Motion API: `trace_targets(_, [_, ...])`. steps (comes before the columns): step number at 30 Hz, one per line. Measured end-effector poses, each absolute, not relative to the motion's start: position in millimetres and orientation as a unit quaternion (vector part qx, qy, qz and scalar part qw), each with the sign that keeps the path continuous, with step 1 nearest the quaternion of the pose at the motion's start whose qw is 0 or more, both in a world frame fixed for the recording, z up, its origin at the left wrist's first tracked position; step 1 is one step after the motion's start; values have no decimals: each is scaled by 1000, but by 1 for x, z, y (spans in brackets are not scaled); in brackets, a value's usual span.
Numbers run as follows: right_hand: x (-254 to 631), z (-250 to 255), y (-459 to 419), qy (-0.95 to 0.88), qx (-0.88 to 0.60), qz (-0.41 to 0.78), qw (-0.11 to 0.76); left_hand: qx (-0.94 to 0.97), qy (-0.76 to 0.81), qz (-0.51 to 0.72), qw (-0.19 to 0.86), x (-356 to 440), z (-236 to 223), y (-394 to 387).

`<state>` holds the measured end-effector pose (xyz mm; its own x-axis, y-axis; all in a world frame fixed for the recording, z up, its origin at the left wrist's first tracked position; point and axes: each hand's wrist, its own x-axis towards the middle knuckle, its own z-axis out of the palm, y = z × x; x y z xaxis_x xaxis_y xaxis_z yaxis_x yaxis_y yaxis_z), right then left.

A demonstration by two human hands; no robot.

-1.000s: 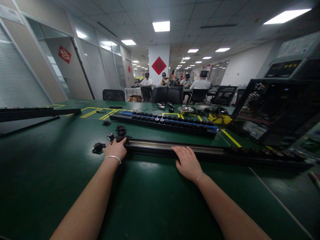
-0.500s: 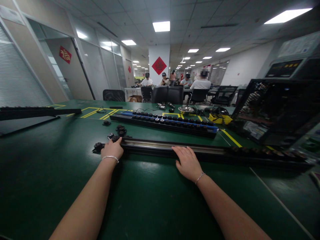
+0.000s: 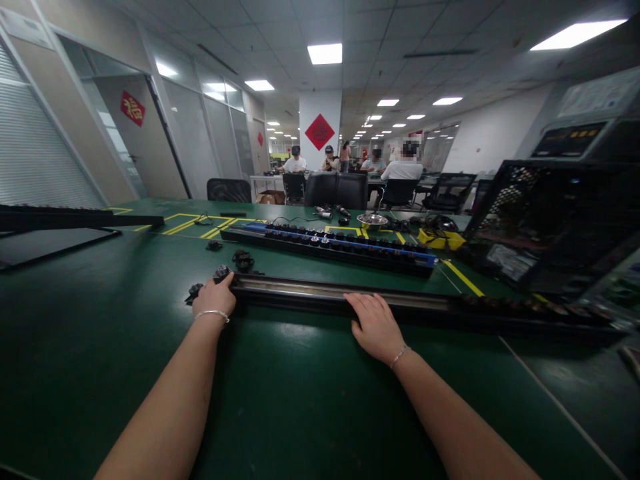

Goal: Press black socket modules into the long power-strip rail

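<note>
Left end of the rail: the left hand (image 3: pixel 216 298) covers it, so I can't make out where the long black rail (image 3: pixel 300 288) stops or what the fingers have there.
Right end of the rail: lost in shadow among dark knobbly pieces (image 3: pixel 530 305), too dim to count.
Dark part by the left wrist: one small black part (image 3: pixel 194 293) is half behind the hand.
Computer case (image 3: pixel 520 220): dark inside, cut off by the right edge of the view.
Left arm: reaches forward from below, wrist in a bracelet (image 3: pixel 213 313), back of the hand up, index finger stretched toward the rail end. Whether it grips anything, I can't tell.
Right hand (image 3: pixel 375 327): palm down, fingers straight and close together, laid over the rail's near edge, not closed round it; forearm slants in from lower right.
Rail's place: lying lengthwise across the green table (image 3: pixel 300 400), in front of the person, nearer than the blue-striped rail (image 3: pixel 330 243).
</note>
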<state>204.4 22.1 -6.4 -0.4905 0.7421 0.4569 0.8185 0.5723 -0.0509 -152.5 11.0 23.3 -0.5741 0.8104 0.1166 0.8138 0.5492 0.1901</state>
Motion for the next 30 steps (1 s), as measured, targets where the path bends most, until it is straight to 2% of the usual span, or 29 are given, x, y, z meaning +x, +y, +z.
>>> trace_targets(10, [203, -3, 20, -859, -456, -70, 222, -455, -881, -128, 9, -154, 24, 8])
trace_targets(19, [203, -3, 20, -857, -461, -68, 219, -418, -896, -150, 4, -172, 3, 7])
trace_targets(27, [204, -4, 20, -858, -457, -69, 224, -357, -911, -206, -17, -182, -6, 9])
trace_targets(30, [204, -4, 20, -858, -456, -70, 227, -353, -902, -249, 25, -176, -2, 9])
